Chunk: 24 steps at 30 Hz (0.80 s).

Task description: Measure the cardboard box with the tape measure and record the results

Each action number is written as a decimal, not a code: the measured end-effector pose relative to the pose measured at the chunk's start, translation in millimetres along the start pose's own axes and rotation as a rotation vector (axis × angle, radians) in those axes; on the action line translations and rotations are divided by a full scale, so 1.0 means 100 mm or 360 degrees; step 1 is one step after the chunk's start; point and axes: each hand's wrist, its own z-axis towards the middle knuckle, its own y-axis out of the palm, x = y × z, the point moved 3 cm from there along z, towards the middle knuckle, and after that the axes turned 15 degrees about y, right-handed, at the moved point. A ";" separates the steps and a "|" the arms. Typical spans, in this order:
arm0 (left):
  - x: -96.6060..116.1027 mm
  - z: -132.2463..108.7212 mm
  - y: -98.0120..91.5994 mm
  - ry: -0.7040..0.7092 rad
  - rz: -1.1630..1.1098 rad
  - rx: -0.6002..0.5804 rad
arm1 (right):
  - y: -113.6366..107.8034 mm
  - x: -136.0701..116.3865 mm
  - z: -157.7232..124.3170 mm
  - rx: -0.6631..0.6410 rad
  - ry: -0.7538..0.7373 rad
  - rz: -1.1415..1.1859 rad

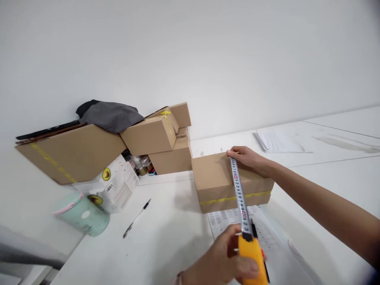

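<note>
My left hand (218, 259) is closed around the yellow case of a tape measure (251, 249) in the foreground. Its silver blade (240, 194) stretches away from the case, over a cardboard box (210, 174) with a yellow strip along its near side. At the top far edge of that box, my right hand (246, 157) pinches the blade's far end; the tip itself is hidden by the fingers. Beneath the case and the box's near side lies a printed sheet (219, 223), with a dark pen (253, 228) partly hidden behind the tape measure.
A clear pen (136, 219) lies on the white table (160, 245). To the left stand a mint-green bin (86, 215), a white avocado-print box (124, 182) and stacked cardboard boxes (151, 136) with a grey cloth (113, 114) on top. Papers (279, 141) rest at the back right by the wall.
</note>
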 end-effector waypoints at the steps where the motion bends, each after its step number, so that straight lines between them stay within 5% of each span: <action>1: -0.07 0.08 0.07 0.0070 -0.0055 0.0039 | 0.07 -0.08 0.08 0.0013 -0.0045 -0.0110; 5: -0.01 0.46 0.22 0.0323 -0.0084 0.0198 | 0.20 -0.28 0.49 0.0181 -0.0066 -0.0326; 10: 0.13 0.76 0.28 0.0344 0.0029 0.0313 | 0.24 -0.25 0.75 0.0255 0.0033 -0.0394; 24: -0.06 0.68 0.44 0.0281 -0.0046 0.0360 | 0.22 -0.04 0.85 -0.0018 0.0027 -0.0293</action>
